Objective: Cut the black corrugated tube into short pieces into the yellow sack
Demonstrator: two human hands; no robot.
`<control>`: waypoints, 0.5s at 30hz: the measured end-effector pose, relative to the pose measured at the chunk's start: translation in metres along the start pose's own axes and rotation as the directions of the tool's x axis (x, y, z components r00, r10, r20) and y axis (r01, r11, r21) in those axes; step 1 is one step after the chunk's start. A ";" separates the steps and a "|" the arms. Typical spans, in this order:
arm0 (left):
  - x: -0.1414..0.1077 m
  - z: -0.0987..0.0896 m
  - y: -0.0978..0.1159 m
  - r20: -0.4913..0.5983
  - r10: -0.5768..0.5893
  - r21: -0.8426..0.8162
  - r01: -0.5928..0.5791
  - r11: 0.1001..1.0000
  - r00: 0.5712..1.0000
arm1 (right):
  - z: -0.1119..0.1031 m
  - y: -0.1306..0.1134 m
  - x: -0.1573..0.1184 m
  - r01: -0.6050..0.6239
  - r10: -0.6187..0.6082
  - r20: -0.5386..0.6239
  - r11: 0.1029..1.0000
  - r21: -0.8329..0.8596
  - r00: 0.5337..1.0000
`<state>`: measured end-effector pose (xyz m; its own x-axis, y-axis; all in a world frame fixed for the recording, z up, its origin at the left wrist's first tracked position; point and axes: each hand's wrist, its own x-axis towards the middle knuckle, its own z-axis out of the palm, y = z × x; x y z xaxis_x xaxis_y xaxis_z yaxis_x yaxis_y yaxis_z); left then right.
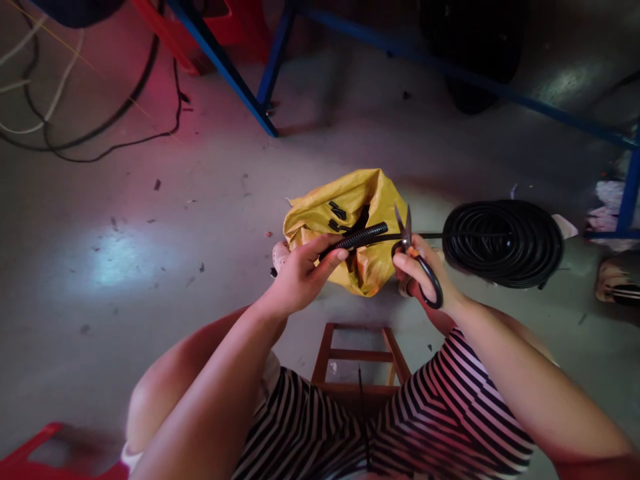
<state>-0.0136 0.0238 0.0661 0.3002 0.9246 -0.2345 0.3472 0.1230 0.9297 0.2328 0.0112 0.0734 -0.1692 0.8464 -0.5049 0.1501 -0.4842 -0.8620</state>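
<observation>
Thumb and fingers of my left hand (pixel 305 275) close around a short ribbed black corrugated tube (pixel 369 233), held together with the end of a smooth black tubing (pixel 389 238). In my right hand (pixel 434 263) is a pair of scissors (pixel 431 285) with black and orange handles. Their blades point up and stand apart, close by the tubing. From there the tubing runs right to a large black coil (pixel 467 243) on the floor. Below both hands lies a crumpled yellow sack (pixel 350 190), with several short black tube pieces (pixel 338 211) on it.
A wooden stool frame (pixel 323 350) shows between my legs. Ahead stand a blue metal frame (pixel 225 67) and a red plastic stool (pixel 240 30). Loose cables (pixel 125 100) lie at the upper left. Another person's shoe (pixel 617 283) is at the right edge. Small black scraps dot the floor.
</observation>
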 end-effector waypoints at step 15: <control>0.009 0.008 -0.003 0.046 0.091 0.086 -0.095 0.992 0.995 | 0.019 0.013 -0.007 -0.003 0.013 0.131 0.997 -0.072 0.991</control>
<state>-0.0052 0.0285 0.0590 0.3711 0.9145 -0.1612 0.3925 0.0029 0.9198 0.2175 -0.0057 0.0646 -0.2929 0.8041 -0.5174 0.2200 -0.4699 -0.8549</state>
